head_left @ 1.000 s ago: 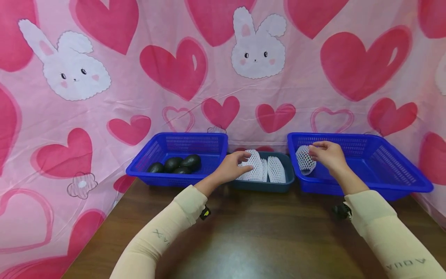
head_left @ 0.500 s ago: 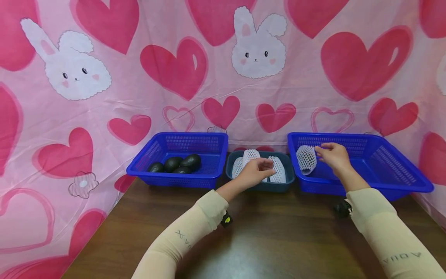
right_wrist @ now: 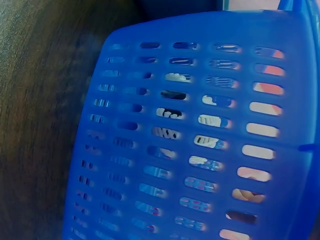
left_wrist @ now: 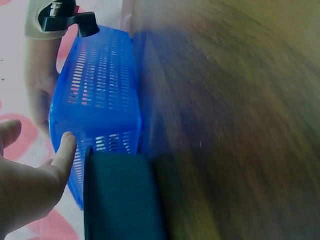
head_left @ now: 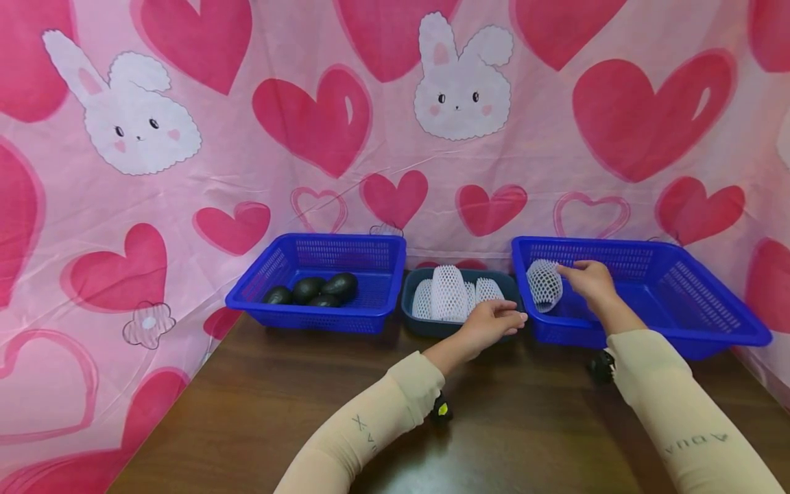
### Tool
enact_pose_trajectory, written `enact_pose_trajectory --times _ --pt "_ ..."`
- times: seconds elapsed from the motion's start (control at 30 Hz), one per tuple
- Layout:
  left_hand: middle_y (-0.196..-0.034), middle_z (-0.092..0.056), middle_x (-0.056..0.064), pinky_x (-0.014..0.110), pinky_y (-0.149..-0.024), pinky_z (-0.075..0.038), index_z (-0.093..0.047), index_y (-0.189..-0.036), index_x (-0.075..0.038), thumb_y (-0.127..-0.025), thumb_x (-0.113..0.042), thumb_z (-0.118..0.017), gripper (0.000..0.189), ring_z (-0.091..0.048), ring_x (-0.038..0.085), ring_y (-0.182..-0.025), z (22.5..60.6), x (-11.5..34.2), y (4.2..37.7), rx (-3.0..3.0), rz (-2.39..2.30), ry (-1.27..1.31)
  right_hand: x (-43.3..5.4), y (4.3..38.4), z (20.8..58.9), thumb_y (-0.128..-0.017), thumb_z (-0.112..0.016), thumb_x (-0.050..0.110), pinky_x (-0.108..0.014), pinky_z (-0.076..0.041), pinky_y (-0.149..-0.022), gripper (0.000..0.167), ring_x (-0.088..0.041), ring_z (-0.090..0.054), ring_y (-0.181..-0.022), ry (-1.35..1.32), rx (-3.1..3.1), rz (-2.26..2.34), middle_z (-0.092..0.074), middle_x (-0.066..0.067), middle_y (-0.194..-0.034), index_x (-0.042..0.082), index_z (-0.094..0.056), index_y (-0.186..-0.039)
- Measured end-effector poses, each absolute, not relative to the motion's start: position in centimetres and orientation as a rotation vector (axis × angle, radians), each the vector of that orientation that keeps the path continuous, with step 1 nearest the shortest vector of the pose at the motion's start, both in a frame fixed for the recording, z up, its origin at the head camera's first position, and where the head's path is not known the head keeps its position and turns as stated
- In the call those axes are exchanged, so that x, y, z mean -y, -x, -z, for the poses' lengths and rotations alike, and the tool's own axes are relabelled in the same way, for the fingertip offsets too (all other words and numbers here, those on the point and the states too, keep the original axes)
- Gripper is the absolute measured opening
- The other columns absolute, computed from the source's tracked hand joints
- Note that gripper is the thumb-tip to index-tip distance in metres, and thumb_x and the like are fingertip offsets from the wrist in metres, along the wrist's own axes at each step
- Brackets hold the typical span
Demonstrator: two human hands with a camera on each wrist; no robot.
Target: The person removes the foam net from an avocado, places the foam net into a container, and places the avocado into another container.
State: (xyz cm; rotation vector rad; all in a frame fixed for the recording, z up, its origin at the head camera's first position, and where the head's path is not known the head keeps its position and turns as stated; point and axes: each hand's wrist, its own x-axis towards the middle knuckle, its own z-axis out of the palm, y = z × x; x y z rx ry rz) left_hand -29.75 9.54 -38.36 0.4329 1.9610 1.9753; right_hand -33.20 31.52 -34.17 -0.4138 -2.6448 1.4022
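An avocado in a white foam net (head_left: 545, 286) stands at the left end of the right blue basket (head_left: 654, 295). My right hand (head_left: 591, 281) is over that basket, its fingertips touching the net's upper right side. In the right wrist view the basket wall (right_wrist: 165, 140) hides the hand. My left hand (head_left: 487, 326) hovers by the front right corner of the dark teal tray (head_left: 432, 328), fingers extended and holding nothing. The tray contains several white foam nets (head_left: 449, 293). In the left wrist view, my left hand (left_wrist: 35, 175) is near the blue basket's end.
Several dark avocados (head_left: 306, 290) lie in the left blue basket (head_left: 308, 320). All three containers stand in a row at the back of the wooden table (head_left: 370, 405). A pink cloth (head_left: 382, 123) with hearts and rabbits hangs behind them.
My left hand has moved right across the front of the teal tray, uncovering the nets there. My right hand has shifted slightly to the right beside the netted avocado, which has stayed put.
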Motion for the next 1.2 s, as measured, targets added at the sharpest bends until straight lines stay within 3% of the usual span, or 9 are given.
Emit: enact_pose_trajectory --times 0.2,0.47,0.87,1.03,1.2 --pt "-0.101 -0.07 0.012 0.035 -0.082 -0.054 -0.053 -0.127 0.012 -0.092 -0.012 -0.068 0.045 -0.069 0.026 -0.094 38.6 -10.7 30.0 -1.814 -2.083 -0.332 -31.6 33.8 34.3 -0.099 -0.049 0.032 -0.058 -0.027 -0.106 0.075 -0.054 -0.027 -0.132 0.38 2.734 -1.428 -0.024 -0.044 -0.142 -0.025 -0.019 -0.139" --pt "-0.092 -0.068 0.016 0.038 -0.08 -0.054 -0.056 -0.121 0.015 -0.091 -0.003 -0.066 0.036 -0.068 0.035 -0.093 38.6 -12.0 29.9 -1.674 -2.212 -0.238 -31.6 35.1 35.1 -0.099 -0.047 0.034 -0.058 -0.031 -0.104 0.079 -0.056 -0.032 -0.128 0.416 2.866 -1.476 -0.022 -0.043 -0.143 -0.026 -0.015 -0.139" --pt "-0.083 -0.066 0.018 0.04 -0.076 -0.055 -0.063 -0.108 0.014 -0.09 0.008 -0.062 0.019 -0.068 0.039 -0.088 38.8 -13.3 30.2 -1.599 -2.307 -0.118 -31.4 36.1 35.4 -0.097 -0.049 0.034 -0.06 -0.027 -0.105 0.087 -0.056 -0.023 -0.133 0.429 2.933 -1.517 -0.013 -0.044 -0.146 -0.025 -0.002 -0.14" --pt "-0.081 -0.066 0.017 0.04 -0.074 -0.056 -0.064 -0.105 0.014 -0.087 0.013 -0.062 0.018 -0.069 0.039 -0.086 39.1 -13.6 30.3 -1.605 -2.318 -0.094 -31.4 37.0 35.7 -0.097 -0.049 0.031 -0.061 -0.026 -0.105 0.084 -0.055 -0.022 -0.134 0.416 2.96 -1.51 -0.015 -0.044 -0.145 -0.026 -0.004 -0.14" --pt "-0.08 -0.066 0.017 0.04 -0.073 -0.056 -0.064 -0.103 0.014 -0.087 0.013 -0.062 0.017 -0.069 0.04 -0.085 39.2 -13.7 30.4 -1.603 -2.318 -0.097 -31.2 38.0 36.2 -0.093 -0.056 0.031 -0.059 -0.033 -0.103 0.085 -0.055 -0.033 -0.127 0.375 3.021 -1.328 -0.026 -0.045 -0.138 -0.028 -0.015 -0.137"
